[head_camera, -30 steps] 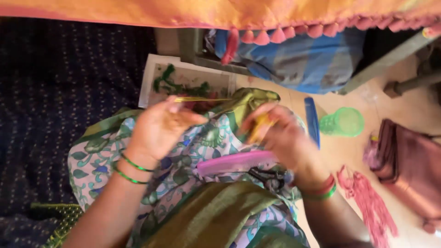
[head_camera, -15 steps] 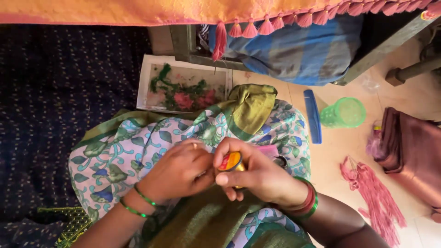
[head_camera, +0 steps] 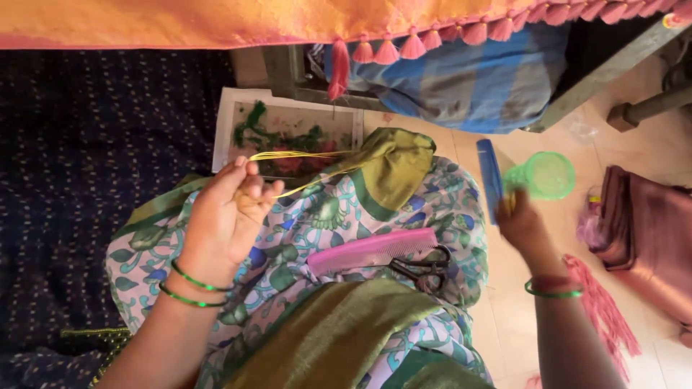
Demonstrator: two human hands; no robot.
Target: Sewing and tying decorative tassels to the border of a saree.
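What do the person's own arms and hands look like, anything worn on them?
Both forearms are bare, with no sleeves in view and no gloves. The left hand has two thin green bangles at the wrist. The right hand has a green bangle with a reddish band just above it. Any rings are too small to tell.

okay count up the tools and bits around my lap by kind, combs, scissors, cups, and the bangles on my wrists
Combs: 2, pink comb on the lap, blue comb on the floor
Scissors: 1, black scissors by the pink comb
Cups: 1, green cup
Bangles: at least 3, two on the left wrist, at least one on the right wrist
Total: at least 7
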